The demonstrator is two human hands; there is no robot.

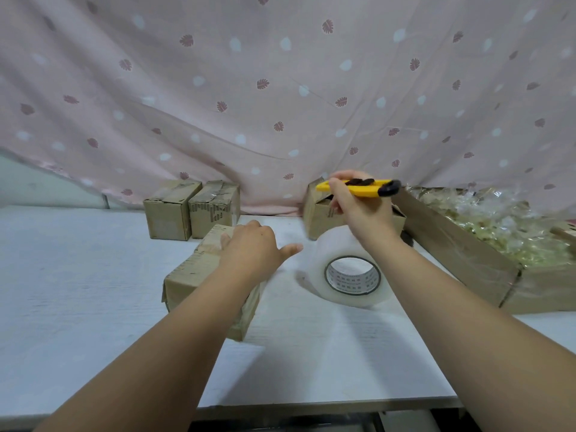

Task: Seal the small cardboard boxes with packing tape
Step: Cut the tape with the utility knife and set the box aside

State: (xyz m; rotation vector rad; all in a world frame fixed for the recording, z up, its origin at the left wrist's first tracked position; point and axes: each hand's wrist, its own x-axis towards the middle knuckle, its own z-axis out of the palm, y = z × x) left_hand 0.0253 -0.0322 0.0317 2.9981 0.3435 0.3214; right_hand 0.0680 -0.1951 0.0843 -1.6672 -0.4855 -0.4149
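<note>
My left hand [249, 249], fingers released, presses the box [190, 275] at centre to steady it; right hand [363, 215] clenches the knife [361, 190] above the tape [335, 255], probably to cut

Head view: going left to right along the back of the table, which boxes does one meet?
Small cardboard box → second small cardboard box beside it → third small box, partly behind the right hand holding the yellow cutter → large open box of clear-wrapped items.
</note>
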